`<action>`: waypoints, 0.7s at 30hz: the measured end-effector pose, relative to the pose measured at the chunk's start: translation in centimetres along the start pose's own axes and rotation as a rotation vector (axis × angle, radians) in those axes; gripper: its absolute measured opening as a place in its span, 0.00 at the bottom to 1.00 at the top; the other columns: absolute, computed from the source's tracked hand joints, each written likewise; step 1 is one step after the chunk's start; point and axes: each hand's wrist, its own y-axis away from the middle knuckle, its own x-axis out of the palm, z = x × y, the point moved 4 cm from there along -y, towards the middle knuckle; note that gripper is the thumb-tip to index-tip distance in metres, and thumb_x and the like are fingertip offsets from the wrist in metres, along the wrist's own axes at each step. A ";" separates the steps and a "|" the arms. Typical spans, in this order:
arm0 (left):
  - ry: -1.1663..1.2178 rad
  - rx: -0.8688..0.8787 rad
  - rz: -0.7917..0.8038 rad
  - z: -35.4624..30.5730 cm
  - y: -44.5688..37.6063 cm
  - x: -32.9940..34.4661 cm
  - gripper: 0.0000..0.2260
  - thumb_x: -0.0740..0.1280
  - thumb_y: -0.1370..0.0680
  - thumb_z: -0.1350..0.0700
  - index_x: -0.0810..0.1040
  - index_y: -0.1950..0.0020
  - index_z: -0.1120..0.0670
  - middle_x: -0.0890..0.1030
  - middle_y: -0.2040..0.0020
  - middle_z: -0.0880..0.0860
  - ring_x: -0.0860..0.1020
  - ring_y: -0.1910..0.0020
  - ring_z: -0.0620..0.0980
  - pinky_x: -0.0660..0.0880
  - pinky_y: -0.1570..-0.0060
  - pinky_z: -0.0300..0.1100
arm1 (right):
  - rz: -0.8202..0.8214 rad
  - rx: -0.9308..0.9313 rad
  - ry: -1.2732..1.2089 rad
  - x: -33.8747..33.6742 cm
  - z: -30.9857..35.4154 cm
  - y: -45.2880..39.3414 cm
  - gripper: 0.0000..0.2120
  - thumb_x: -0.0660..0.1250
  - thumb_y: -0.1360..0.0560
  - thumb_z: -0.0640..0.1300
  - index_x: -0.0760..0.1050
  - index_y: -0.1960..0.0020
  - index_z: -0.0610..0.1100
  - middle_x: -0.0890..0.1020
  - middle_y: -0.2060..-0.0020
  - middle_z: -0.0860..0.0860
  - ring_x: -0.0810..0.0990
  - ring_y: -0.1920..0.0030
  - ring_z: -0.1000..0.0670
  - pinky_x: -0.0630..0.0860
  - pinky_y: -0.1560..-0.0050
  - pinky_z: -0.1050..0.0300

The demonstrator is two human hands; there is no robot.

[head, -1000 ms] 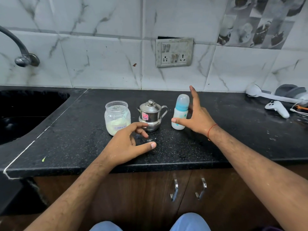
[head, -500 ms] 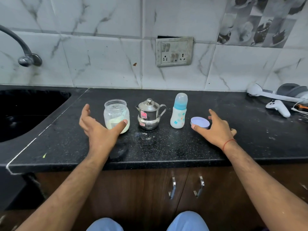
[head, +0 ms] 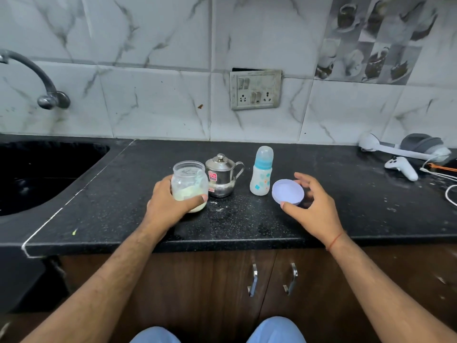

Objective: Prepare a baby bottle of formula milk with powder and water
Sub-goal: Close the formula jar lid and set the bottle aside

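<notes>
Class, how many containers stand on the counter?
3: jar in the left hand, steel pot beside it, bottle right of that. None seems hidden.

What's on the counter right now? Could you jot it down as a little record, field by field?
left hand: grips jar of pale powder, no lid on it
right hand: holds lid by its edge
pot: steel, lidded, behind jar
bottle: upright, capped, beside lid
counter: black, speckled with powder
sink: far left
</notes>
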 end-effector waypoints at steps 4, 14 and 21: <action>-0.105 0.078 0.172 -1.9 1.7 0.8 0.40 0.84 0.43 0.25 0.78 0.34 0.32 0.84 0.39 0.32 0.83 0.35 0.40 0.73 0.24 0.55 | 0.102 -0.076 -0.015 1.0 2.8 3.0 0.41 0.83 0.34 0.50 0.70 0.25 0.58 0.83 0.38 0.60 0.81 0.37 0.57 0.77 0.39 0.63; -0.390 0.153 0.244 -3.3 2.7 1.3 0.50 0.77 0.41 0.21 0.67 0.21 0.33 0.81 0.34 0.32 0.77 0.28 0.42 0.56 0.21 0.58 | 0.398 -0.280 0.194 3.8 14.6 -2.7 0.40 0.79 0.38 0.60 0.72 0.27 0.62 0.82 0.42 0.63 0.81 0.43 0.61 0.77 0.42 0.62; -0.413 0.165 0.271 -3.4 2.8 1.3 0.50 0.76 0.40 0.21 0.66 0.21 0.34 0.81 0.34 0.34 0.77 0.29 0.44 0.56 0.21 0.62 | 0.584 -0.305 0.186 5.8 18.8 -6.9 0.37 0.84 0.34 0.48 0.74 0.28 0.60 0.82 0.40 0.59 0.86 0.45 0.56 0.83 0.37 0.48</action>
